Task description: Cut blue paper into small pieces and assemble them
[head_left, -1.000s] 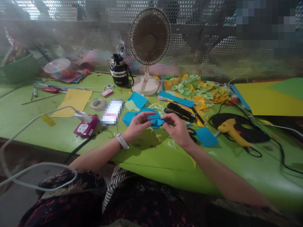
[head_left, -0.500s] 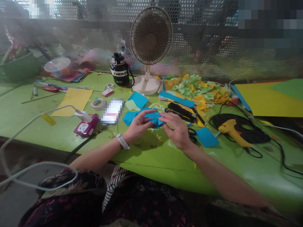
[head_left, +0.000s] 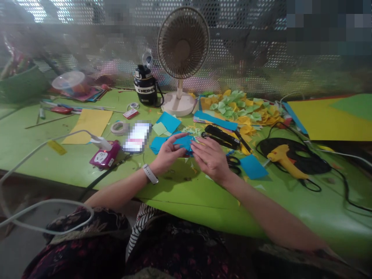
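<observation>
Left hand (head_left: 170, 153) curls around the folded blue paper (head_left: 184, 142), gripping it just above the counter (head_left: 180, 193), while the right hand (head_left: 209, 159) has loosened from its pinch and now spreads open, fingertips at the paper's right edge. Whether those fingertips still press it, I cannot tell. Fingers hide most folds, leaving the paper's shape unclear. Scissors (head_left: 233, 161) lie just beyond the right hand.

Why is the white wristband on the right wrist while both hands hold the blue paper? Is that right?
No: the head view shows the white wristband on the left wrist. The left hand and right hand do hold the blue paper.
</observation>
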`<control>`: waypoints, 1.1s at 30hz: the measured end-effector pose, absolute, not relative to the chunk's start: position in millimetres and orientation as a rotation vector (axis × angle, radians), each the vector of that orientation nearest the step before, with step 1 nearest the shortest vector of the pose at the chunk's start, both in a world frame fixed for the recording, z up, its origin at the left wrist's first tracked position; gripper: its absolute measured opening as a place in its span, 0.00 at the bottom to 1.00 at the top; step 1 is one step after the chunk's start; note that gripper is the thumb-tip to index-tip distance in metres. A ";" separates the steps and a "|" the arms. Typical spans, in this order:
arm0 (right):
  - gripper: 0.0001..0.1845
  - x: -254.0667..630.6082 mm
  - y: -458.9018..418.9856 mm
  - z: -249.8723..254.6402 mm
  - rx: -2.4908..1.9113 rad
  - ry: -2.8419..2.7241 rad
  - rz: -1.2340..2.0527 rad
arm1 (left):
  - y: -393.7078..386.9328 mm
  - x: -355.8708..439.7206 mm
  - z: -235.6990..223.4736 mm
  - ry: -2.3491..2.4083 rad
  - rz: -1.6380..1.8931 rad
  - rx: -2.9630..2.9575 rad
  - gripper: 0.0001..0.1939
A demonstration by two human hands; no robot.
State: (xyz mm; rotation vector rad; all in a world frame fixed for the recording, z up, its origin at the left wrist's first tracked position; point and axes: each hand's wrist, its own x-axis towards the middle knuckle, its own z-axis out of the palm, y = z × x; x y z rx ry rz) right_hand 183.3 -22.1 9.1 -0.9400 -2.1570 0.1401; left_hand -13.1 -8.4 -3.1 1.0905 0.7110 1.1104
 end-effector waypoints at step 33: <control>0.14 198.4 -9.3 35.1 -1.108 -1.477 1.208 | -0.8 -19.8 -2.2 0.738 1.079 1.034 0.16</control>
